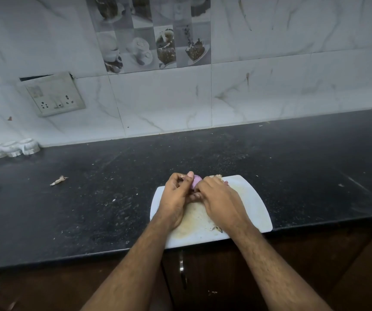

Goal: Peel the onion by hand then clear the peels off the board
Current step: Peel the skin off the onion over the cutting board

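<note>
A small purple onion is held above the far left part of a white cutting board, mostly hidden between both hands. My left hand grips it from the left, thumb up against its top. From the right, my right hand curls its fingers around the onion's side. Loose peels lie on the board just behind my right hand. One more peel scrap rests near the board's front edge.
The board sits at the front edge of a dark speckled counter. A dry peel scrap lies on the counter to the left. White containers stand at the back left by the tiled wall with a socket panel.
</note>
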